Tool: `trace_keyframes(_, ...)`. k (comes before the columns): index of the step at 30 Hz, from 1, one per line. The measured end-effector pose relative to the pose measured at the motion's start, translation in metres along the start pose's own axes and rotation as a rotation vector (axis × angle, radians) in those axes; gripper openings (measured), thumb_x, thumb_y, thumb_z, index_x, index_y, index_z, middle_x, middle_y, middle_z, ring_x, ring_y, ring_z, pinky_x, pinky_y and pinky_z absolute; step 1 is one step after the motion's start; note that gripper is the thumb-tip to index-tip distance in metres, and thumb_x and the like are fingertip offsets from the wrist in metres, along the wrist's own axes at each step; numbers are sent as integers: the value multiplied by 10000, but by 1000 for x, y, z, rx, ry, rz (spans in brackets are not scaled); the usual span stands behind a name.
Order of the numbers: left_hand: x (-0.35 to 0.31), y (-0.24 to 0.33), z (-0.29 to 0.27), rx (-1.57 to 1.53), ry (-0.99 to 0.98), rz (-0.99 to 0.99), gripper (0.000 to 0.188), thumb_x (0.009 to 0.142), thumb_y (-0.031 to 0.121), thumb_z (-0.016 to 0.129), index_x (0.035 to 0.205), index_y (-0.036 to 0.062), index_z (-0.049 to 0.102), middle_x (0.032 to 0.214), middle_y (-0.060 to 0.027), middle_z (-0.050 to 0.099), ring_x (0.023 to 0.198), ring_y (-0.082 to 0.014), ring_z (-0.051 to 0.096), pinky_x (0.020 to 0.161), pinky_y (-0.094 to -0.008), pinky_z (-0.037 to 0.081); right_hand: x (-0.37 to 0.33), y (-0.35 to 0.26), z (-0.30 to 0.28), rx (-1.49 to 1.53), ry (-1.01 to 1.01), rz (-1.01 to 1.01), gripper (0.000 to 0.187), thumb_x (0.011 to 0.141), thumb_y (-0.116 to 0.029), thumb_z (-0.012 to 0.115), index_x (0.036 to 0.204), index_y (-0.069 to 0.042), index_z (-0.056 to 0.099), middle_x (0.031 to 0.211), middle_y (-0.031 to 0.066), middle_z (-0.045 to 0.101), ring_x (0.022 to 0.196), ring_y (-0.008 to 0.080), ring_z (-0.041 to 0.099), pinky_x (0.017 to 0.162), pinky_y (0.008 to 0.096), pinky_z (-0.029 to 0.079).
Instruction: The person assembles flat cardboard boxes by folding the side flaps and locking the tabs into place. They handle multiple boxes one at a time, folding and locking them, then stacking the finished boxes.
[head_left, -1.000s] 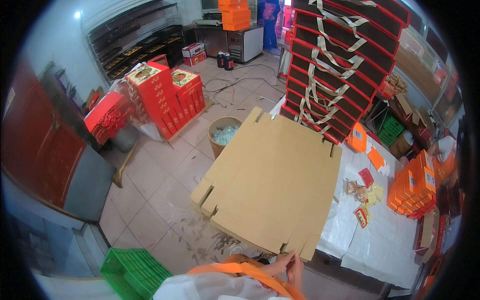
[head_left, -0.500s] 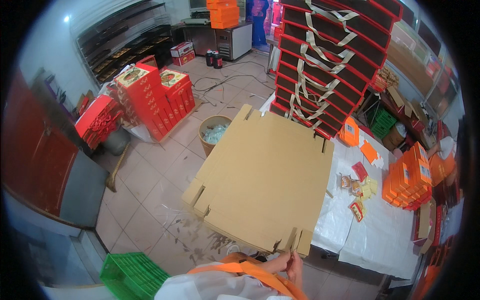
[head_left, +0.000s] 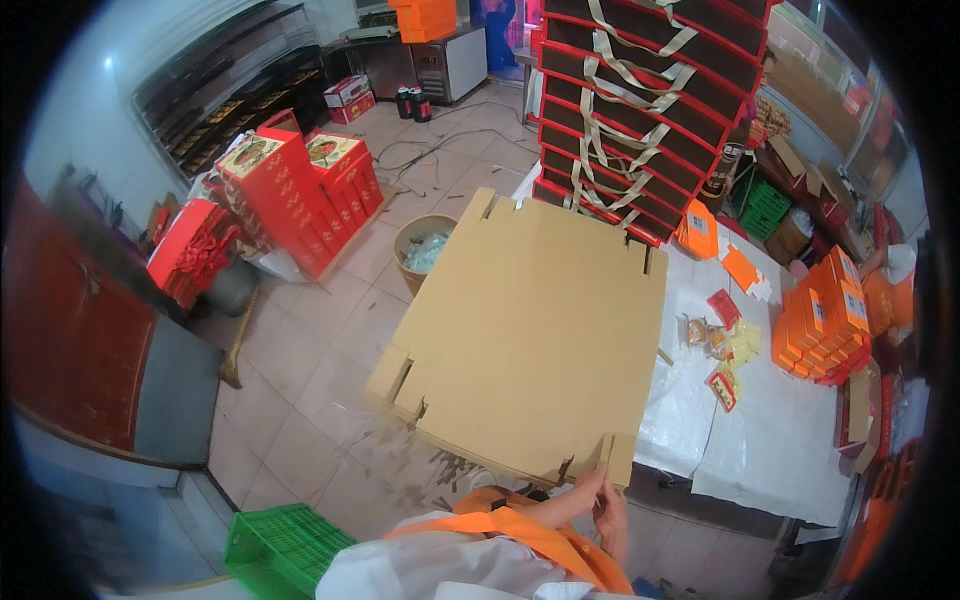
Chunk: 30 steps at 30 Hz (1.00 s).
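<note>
Head view, right hand [head_left: 607, 510] raised, fingers pinching flat cardboard sheet [head_left: 535, 335] near edge

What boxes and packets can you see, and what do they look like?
Cardboard sheet: big, flat, brown, held at its near edge by a hand.
Red boxes: stacked on the floor, left.
Orange boxes: small, piled on the white table, right.
Tall stack: dark trays, red edges, beige straps.
Snack packets: small, loose on the table.

We see an evenly bright room under soft overhead light, with glare on the white table cover [head_left: 770, 440] and faint shadows. Fisheye bending curves the edges, a black rim surrounds us, and the borders blur.
</note>
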<state>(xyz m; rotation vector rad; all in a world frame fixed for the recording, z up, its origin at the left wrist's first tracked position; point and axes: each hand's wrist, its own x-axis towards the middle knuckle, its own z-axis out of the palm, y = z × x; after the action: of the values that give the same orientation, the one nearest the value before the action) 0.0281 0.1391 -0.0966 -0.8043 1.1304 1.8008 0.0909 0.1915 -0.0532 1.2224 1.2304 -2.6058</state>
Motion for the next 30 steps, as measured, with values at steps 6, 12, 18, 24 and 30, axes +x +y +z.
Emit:
trace_keyframes(6,7,-7,-21,-161,-180,-124,272,786,368,599,898,125,548,757,-1,537,630,-108,504,549,-248,448,5,-22,-10,-8,-43,47,329,834,-355,520,1031,-93,501,985,67,541,788,167,508,685,304,412)
trace_keyframes(12,11,-11,-31,-122,-208,10,235,813,280,570,867,51,558,696,-31,566,522,-124,526,450,-240,445,29,-28,-15,-67,-265,202,294,857,-297,487,1021,-54,496,905,92,559,720,182,514,611,301,430)
trace_keyframes(18,-8,-2,-3,700,316,336,391,833,306,484,718,-55,582,621,-142,592,543,-214,575,506,-341,449,40,-51,-23,-200,-334,336,316,853,-334,487,1035,-77,501,860,49,572,699,160,534,606,305,431)
trace_keyframes(24,-20,7,13,1074,431,403,430,811,382,462,770,-11,632,676,-186,607,654,-342,598,659,-406,474,58,-58,-36,-211,-420,450,381,842,-296,539,1098,-25,463,933,63,562,752,150,547,619,271,467)
trace_keyframes(30,-32,5,0,833,403,516,418,811,312,467,847,-96,544,760,-264,575,718,-375,573,638,-410,447,55,-55,-38,-176,-414,480,309,813,-285,588,967,-38,482,790,42,533,655,126,518,582,262,475)
